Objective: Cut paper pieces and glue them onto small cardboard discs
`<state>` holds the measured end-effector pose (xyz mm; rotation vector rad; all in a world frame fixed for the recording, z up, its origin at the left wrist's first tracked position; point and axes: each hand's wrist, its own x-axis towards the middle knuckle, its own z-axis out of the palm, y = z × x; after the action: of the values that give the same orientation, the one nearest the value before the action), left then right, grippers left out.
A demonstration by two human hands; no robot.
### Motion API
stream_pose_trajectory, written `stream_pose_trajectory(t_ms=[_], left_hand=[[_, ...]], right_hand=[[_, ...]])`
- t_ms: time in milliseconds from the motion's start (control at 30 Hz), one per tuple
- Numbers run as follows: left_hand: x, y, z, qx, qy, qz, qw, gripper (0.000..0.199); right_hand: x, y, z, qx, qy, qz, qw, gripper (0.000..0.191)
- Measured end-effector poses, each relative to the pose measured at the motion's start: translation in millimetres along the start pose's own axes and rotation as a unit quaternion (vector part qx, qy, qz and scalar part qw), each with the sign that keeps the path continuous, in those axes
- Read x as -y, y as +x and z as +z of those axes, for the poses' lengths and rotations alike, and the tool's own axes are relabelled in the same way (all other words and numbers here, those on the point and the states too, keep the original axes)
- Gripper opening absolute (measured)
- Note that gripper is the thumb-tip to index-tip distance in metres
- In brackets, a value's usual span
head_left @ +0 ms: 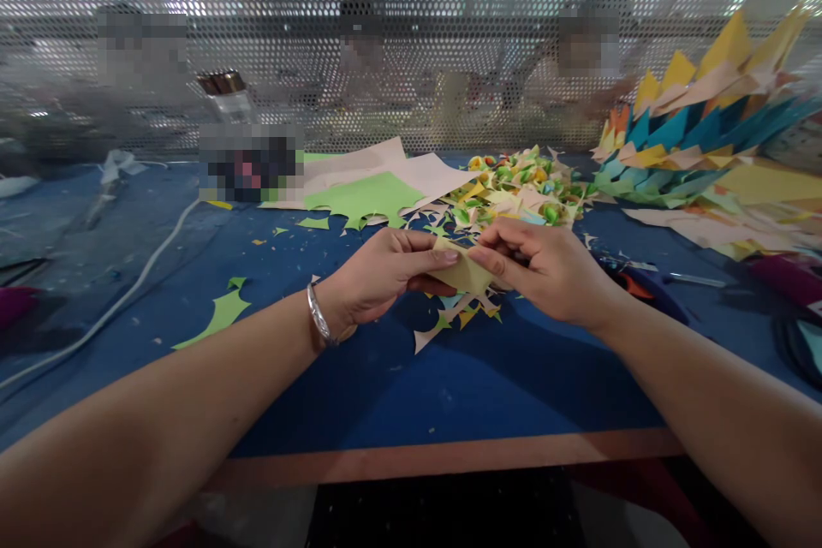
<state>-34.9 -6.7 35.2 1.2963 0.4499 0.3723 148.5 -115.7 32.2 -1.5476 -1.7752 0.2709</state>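
Note:
Between both hands, above the blue table, is a small piece of yellow paper. My left hand, with a silver bracelet at the wrist, pinches its left side between thumb and fingers. At the upper right edge, the thumb and curled fingers of my right hand grip the same paper. Beneath the hands lie paper scraps in green, pink and yellow. Just beyond them rises a heap of small cut and curled paper pieces. The fingers hide part of the yellow paper.
Cut green sheets and pale pink sheets lie behind my left hand. Layered folded-paper shapes stand at right. A white cable crosses the left side. A perforated metal screen closes the back, with blurred people beyond.

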Motion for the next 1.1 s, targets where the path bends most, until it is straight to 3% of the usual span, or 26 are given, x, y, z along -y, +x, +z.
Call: stream_pose_trajectory(t_ms=[1100], left_hand=[[-1.8,0.4,-3.8,0.033,0.013,-0.027,0.999,0.007]], right_hand=[[1.2,-1.7,1.8,0.012,-0.006,-0.011,1.000,0.038]])
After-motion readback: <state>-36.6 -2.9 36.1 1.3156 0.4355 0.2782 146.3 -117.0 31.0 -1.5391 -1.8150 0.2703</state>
